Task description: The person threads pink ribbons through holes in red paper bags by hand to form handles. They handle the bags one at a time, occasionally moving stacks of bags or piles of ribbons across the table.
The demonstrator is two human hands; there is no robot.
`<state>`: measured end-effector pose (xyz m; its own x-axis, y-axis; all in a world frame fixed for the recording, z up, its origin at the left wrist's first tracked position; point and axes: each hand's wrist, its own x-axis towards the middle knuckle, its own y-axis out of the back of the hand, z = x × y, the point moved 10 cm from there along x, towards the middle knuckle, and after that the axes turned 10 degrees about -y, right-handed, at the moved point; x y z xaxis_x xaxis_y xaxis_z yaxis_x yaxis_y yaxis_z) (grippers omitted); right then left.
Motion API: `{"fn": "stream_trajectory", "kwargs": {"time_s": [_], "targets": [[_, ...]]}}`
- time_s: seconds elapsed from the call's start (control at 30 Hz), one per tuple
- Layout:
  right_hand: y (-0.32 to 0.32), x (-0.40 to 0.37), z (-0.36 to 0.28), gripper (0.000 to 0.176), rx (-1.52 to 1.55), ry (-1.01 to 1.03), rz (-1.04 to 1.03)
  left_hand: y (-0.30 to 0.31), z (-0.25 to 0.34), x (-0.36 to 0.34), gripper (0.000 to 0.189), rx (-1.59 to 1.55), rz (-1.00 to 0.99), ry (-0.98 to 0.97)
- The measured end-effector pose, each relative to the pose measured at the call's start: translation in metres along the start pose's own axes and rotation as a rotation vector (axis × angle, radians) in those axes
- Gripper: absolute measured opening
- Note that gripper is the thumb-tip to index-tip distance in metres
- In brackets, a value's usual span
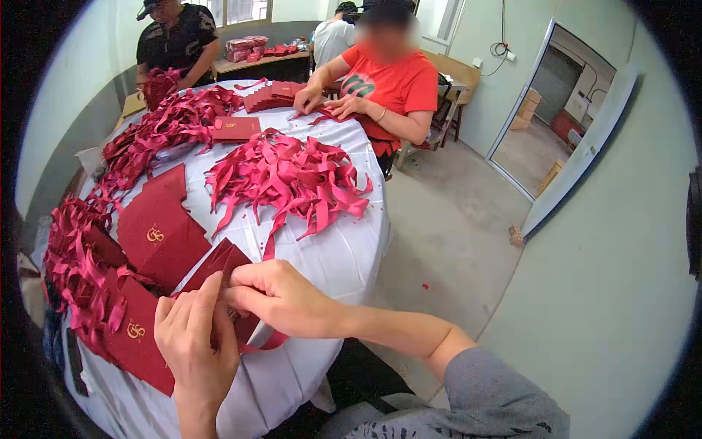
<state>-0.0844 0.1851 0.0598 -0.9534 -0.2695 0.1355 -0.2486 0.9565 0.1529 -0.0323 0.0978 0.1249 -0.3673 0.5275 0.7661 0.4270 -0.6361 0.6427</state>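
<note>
My left hand (194, 336) is closed around the near edge of a dark red folded card piece (219, 260), with its fingers pointing up. From the right, my right hand (281, 296) pinches at the same piece, thumb and fingers together close to the left fingertips. A red ribbon (272, 342) loops out below the right hand; its end between the fingers is hidden. Just left of my hands lie overlapping dark red card pieces (157, 238) with gold emblems, and another such stack (135, 340) sits nearer to me.
Loose ribbons form a pile (289, 183) mid-table, with more heaps (164, 128) along the left on the white tablecloth (351, 252). Across the table, a person in a red shirt (398, 84) handles ribbon. Another person in black (179, 44) stands far left. An open door (581, 161) is at right.
</note>
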Motion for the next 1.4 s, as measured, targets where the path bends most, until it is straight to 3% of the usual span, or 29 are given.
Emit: {"fn": "stream_trajectory", "kwargs": {"time_s": [0.07,0.17,0.2,0.3,0.43,0.5,0.53,0.63,0.87,1.0,1.13,1.33,1.4], "targets": [[-0.007,0.002,0.011,0.022,0.153,-0.089,-0.127,-0.001,0.001,0.000,0.035,-0.009,0.016,-0.022],[-0.002,0.003,0.016,0.019,0.207,-0.133,-0.136,-0.005,0.004,0.001,0.034,-0.009,-0.035,0.005],[0.004,-0.002,0.002,0.018,-0.062,0.001,-0.019,-0.004,0.003,0.001,0.035,-0.017,-0.017,-0.021],[0.007,-0.009,-0.016,0.017,-0.225,0.089,0.060,-0.004,0.004,0.002,0.035,-0.014,-0.034,0.007],[0.009,-0.017,-0.017,0.013,-0.285,0.161,0.133,-0.005,0.005,0.003,0.035,-0.019,-0.040,-0.005],[0.020,-0.029,-0.027,0.011,-0.459,0.263,0.347,-0.007,0.007,0.003,0.035,-0.012,-0.050,-0.025],[0.023,-0.035,-0.031,0.019,-0.483,0.284,0.435,-0.009,0.006,0.002,0.036,-0.036,-0.057,-0.004],[0.033,-0.044,-0.054,0.024,-0.526,0.423,0.568,-0.006,0.006,0.003,0.034,-0.054,-0.016,0.023],[0.016,-0.022,-0.062,0.020,-0.801,0.542,0.146,-0.007,0.008,0.002,0.026,-0.081,-0.020,0.007],[0.010,-0.003,-0.057,0.015,-0.693,0.492,-0.222,-0.006,0.007,-0.001,0.027,-0.108,-0.001,-0.005],[0.008,0.011,-0.049,0.017,-0.562,0.248,-0.498,-0.004,0.008,-0.002,0.024,-0.140,0.034,-0.018],[-0.005,0.037,-0.021,0.022,-0.687,-0.072,-0.705,-0.007,0.009,-0.002,0.019,-0.103,0.006,-0.014],[-0.002,0.039,-0.024,0.022,-0.752,-0.128,-0.683,-0.009,0.011,-0.001,0.018,-0.103,-0.016,-0.026]]}}
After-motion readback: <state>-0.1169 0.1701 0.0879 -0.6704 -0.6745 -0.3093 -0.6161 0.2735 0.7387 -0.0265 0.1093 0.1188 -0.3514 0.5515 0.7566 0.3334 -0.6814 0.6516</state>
